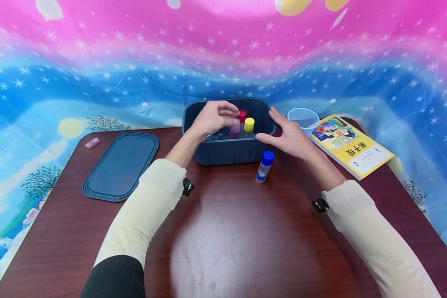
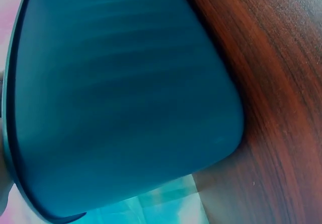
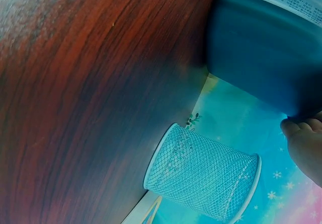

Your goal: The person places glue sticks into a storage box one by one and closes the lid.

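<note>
My left hand (image 1: 217,116) reaches over the near rim of a dark blue-grey plastic bin (image 1: 227,152). Its thumb and fingertips are right at the top of an upright purple glue stick (image 1: 235,129); I cannot tell whether they pinch it. A red cap (image 1: 242,115) shows just behind those fingertips, and a yellow-capped stick (image 1: 249,125) stands to the right. At the bin's right end is my right hand (image 1: 291,136), fingers extended along the rim and thumb stretched toward the front edge. A glue stick with a blue cap (image 1: 265,166) stands upright on the table before the bin.
Left of the bin lies a flat blue-grey lid (image 1: 115,167), with a small pink block (image 1: 92,143) beyond it. A light blue mesh pen holder (image 3: 204,171) stands to the bin's right, next to a yellow book (image 1: 352,145). A patterned cloth (image 1: 223,49) hangs behind the table.
</note>
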`<act>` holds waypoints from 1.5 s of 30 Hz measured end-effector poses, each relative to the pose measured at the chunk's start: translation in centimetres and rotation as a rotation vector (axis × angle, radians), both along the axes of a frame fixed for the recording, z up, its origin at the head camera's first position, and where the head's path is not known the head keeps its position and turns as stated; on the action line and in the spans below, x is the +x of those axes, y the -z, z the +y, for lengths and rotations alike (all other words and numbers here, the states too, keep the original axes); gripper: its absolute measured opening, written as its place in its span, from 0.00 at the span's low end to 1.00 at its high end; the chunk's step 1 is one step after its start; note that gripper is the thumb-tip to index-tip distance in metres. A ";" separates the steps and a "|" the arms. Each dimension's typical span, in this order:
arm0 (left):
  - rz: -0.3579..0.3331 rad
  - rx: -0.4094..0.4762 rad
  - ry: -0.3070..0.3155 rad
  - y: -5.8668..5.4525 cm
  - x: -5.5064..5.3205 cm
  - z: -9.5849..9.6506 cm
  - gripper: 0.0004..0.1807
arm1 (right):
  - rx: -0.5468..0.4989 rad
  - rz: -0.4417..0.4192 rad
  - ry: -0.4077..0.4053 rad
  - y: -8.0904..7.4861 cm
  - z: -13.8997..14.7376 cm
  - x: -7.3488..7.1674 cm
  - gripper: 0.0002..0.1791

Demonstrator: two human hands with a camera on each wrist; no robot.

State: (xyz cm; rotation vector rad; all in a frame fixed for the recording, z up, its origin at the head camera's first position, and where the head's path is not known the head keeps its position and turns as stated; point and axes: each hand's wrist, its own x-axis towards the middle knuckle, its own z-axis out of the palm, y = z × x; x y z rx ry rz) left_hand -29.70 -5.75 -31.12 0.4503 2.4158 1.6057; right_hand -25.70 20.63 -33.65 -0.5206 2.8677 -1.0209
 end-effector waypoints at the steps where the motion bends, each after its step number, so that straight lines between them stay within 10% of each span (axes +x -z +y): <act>1: 0.004 -0.001 0.001 -0.1 0.0 -0.1 0.17 | 0.001 -0.003 0.001 0.0 0.0 0.0 0.56; 19: 0.033 0.110 0.262 -2.1 3.3 -0.3 0.19 | 0.001 0.002 -0.008 0.0 0.1 -0.1 0.56; 34: -0.105 0.072 0.532 -0.6 5.3 1.0 0.24 | 0.020 0.057 -0.016 0.0 0.1 0.0 0.55; 45: -0.093 -0.015 0.574 1.3 6.1 2.7 0.32 | 0.021 0.051 -0.006 0.1 0.0 0.0 0.55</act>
